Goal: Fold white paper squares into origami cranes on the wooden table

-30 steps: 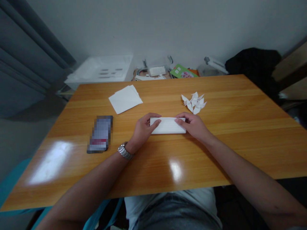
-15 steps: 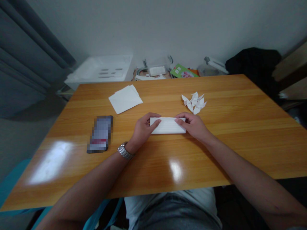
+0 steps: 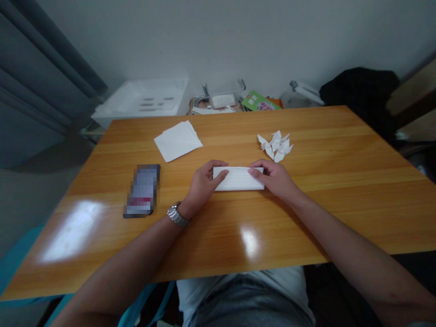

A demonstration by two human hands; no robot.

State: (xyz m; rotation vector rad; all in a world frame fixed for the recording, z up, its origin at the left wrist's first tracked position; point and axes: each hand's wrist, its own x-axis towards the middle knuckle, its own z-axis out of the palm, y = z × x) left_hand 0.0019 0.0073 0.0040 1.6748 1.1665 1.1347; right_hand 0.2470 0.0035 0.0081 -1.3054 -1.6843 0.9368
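Note:
A folded sheet of white paper (image 3: 239, 180) forms a wide, low rectangle with faint lines across it, at the middle of the wooden table. Its left end is pinched by my left hand (image 3: 206, 180), thumb on top and fingers behind the far edge. My right hand (image 3: 274, 180) grips the right end in the same way. The fingertips behind the paper are partly hidden. Just beyond my right hand lies a cluster of folded white paper pieces (image 3: 276, 146) with pointed tips.
Loose white paper sheets (image 3: 178, 141) lie at the back left of the table (image 3: 340, 181). A phone (image 3: 142, 190) with a blurred screen rests to the left. Behind the far edge stand a white tray-like unit (image 3: 143, 97), a green booklet (image 3: 259, 101) and a black cloth item (image 3: 359, 93).

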